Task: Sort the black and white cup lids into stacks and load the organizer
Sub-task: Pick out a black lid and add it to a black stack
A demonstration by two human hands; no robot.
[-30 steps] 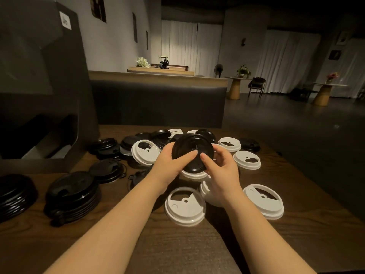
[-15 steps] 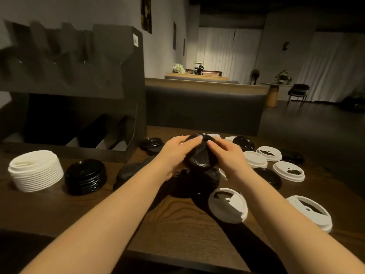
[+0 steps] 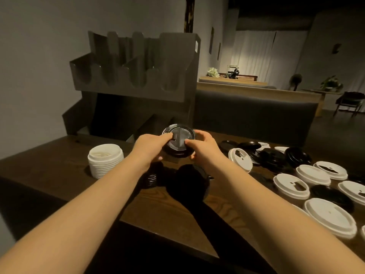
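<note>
Lids: loose white lids [image 3: 330,216] lie nearest on the right of the worktop [image 3: 177,206], about seven in view, some cut by the frame edge. Loose black lids [image 3: 273,158] mixed among them, count unclear in the dark, at least five. One short black stack [image 3: 151,179] sits in shadow under the left forearm. White stack [image 3: 105,160] stands left, roughly ten lids.

Further out, left hand [image 3: 150,146] and right hand [image 3: 204,148] hold a black lid stack [image 3: 178,139] between them, above the worktop, just in front of the organizer [image 3: 138,84]. Fingers of both curl round its rim from opposite sides, thumbs on top. Stack depth is hidden by the hands.

Judgement: thin plastic, very light, flexes, nested lids may slip apart; grip at the rim from both sides, keep it level.

Organizer: one, four upper slots, lower bays dark, contents not visible.
</note>
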